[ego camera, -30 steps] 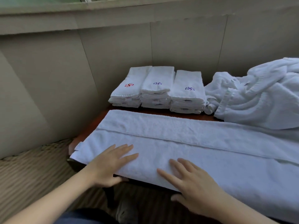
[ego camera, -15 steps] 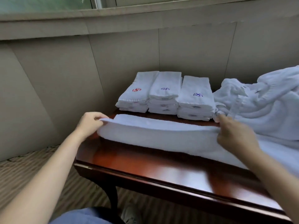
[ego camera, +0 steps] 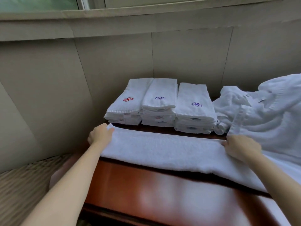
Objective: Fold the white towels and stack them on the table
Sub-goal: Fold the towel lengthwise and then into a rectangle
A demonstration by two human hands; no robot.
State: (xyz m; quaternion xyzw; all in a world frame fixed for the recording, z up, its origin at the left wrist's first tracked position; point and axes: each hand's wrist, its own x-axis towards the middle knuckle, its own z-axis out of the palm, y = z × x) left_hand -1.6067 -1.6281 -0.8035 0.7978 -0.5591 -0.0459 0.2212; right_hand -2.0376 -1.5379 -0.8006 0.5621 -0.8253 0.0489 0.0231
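Towel (ego camera: 162,149) doubled on worktop (ego camera: 146,185); left hand (ego camera: 101,134) at 9 o'clock, right hand (ego camera: 241,145) at 3 o'clock grasp far edge, likely squaring fold; stacks (ego camera: 159,105) at 12 o'clock.

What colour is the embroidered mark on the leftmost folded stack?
The mark is red; head view.

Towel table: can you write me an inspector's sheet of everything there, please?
Surface: glossy reddish wooden table.
Job's things: long towel folded lengthwise across it; three folded stacks behind, side by side.
Clutter: loose heap of white towelling at right.
Hands: left hand grips the long towel's left end; right hand holds its far edge further right.
Cables: nothing seen.
Surroundings: panelled wall, window above, striped floor.
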